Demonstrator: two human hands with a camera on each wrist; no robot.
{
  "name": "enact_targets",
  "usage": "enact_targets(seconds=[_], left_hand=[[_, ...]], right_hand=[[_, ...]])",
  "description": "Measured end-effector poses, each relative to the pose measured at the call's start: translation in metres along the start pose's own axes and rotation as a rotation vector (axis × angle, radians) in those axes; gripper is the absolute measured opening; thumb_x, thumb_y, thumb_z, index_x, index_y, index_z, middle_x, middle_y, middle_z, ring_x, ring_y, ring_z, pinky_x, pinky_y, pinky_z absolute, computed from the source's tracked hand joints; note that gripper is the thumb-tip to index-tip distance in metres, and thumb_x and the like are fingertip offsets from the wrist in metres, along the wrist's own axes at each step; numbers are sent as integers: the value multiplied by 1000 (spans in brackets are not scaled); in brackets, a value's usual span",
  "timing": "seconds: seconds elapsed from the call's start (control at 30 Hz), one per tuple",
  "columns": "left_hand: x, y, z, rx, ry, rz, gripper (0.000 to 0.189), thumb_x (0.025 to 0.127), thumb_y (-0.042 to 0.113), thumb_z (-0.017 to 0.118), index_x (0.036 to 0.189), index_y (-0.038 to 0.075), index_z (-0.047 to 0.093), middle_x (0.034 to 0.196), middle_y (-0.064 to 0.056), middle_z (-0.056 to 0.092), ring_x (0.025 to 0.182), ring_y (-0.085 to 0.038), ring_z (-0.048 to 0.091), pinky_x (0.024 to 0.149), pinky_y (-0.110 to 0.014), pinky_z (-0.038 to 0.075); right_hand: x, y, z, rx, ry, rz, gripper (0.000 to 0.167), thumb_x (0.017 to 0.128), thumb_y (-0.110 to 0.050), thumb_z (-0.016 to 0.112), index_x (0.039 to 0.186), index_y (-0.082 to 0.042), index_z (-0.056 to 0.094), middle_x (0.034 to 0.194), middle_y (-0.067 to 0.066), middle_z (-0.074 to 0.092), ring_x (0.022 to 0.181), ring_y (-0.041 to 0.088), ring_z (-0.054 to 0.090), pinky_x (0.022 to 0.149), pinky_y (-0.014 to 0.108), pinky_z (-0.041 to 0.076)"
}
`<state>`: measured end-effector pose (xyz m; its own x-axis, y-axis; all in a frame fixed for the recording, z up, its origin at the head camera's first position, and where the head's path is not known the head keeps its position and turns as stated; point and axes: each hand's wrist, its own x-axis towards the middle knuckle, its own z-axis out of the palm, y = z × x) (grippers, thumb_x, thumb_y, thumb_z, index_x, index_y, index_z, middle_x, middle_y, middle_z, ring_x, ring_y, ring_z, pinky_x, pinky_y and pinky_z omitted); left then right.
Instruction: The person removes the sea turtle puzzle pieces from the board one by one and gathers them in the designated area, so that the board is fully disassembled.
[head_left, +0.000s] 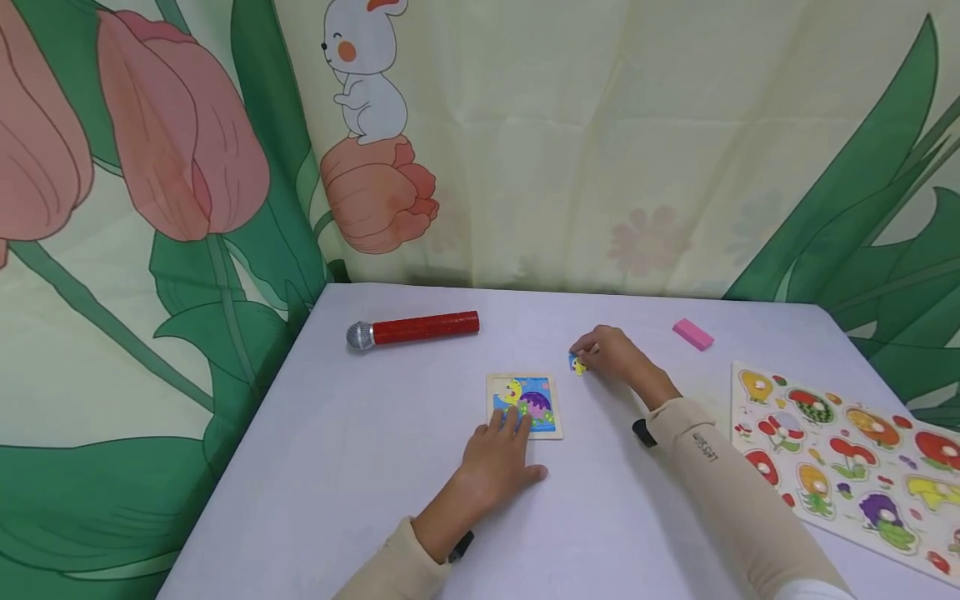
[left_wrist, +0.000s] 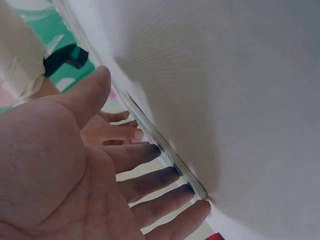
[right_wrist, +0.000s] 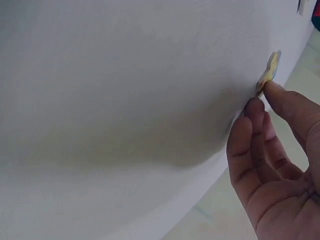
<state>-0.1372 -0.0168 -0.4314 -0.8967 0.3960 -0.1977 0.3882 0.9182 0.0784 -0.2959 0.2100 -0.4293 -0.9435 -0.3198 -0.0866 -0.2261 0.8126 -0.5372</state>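
Observation:
A small square wooden puzzle [head_left: 555, 434] lies flat on the table, its picture a yellow-headed animal with a purple shell. My left hand [head_left: 495, 462] rests its extended fingertips on the puzzle's near edge, thumb spread to the side. In the left wrist view, the fingers of that hand [left_wrist: 90, 175] reach the thin side of the board [left_wrist: 172, 157]. To the right of and beyond the puzzle, my right hand [head_left: 611, 354] pinches a small blue-and-yellow puzzle piece [head_left: 576, 363]. The right wrist view shows this piece [right_wrist: 270, 70] between thumb and fingertips, close to the tabletop.
A red toy microphone [head_left: 420, 327] with a silver head lies at the back left. A pink block [head_left: 693, 334] sits at the back right. Along the right side is a large fruit puzzle board [head_left: 780, 385]. A patterned curtain [head_left: 540, 167] hangs behind the white table [head_left: 315, 500].

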Motion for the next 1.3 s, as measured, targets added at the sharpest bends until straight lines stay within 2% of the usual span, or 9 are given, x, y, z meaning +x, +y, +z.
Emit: enact_targets(seconds=[0.13,0.23,0.37,0.5,0.7,0.77,1.17,1.3], left_hand=[[1,0,1,31,1,-3,81,95,59,65,157,11,43,161,-6,40,146,-30,38,109,-42,43],[1,1,1,41,-6,0,83,95,60,64,158,11,42,163,-4,37,147,-30,37,110,-42,42],[1,1,0,52,-16,0,84,95,61,63,158,11,40,164,-4,36,148,-30,36,111,-43,41],[1,1,-1,48,-22,1,83,95,61,62,158,12,41,164,-4,36,148,-30,36,112,-43,41],[1,1,-1,68,-17,12,82,95,61,62,157,11,41,163,-4,38,147,-29,38,110,-42,42],[1,1,0,67,-20,13,82,96,61,62,158,11,41,163,-4,38,147,-29,38,110,-43,42],[2,0,-3,64,-29,4,80,97,60,61,157,11,42,162,-3,39,147,-28,38,110,-42,42],[3,-1,-2,59,-28,1,79,97,60,61,157,11,43,162,-4,39,147,-28,38,109,-42,42]], right_hand=[[4,-9,5,-2,-25,-12,19,96,1,67,111,1,78,104,15,68,93,28,59,82,41,53],[6,-17,9,-9,-48,-96,18,95,2,69,109,-2,79,103,11,70,92,26,61,83,41,54],[8,-31,17,-2,-149,-240,18,97,-4,70,113,-6,78,104,6,71,96,23,64,90,42,55],[11,-44,26,25,-256,-284,22,100,-10,68,120,-10,77,106,0,69,99,20,64,95,40,53],[18,-50,35,47,-337,-343,24,98,-10,71,121,-13,78,103,-2,64,91,13,60,88,31,51],[19,-50,35,56,-353,-365,24,96,-8,72,119,-12,79,104,0,63,91,14,58,87,30,51],[21,-52,39,52,-349,-361,17,97,-7,71,108,-17,80,115,1,61,102,19,57,96,38,50],[21,-54,40,36,-354,-396,20,97,-4,70,113,-14,77,116,2,62,99,18,58,95,39,50]])
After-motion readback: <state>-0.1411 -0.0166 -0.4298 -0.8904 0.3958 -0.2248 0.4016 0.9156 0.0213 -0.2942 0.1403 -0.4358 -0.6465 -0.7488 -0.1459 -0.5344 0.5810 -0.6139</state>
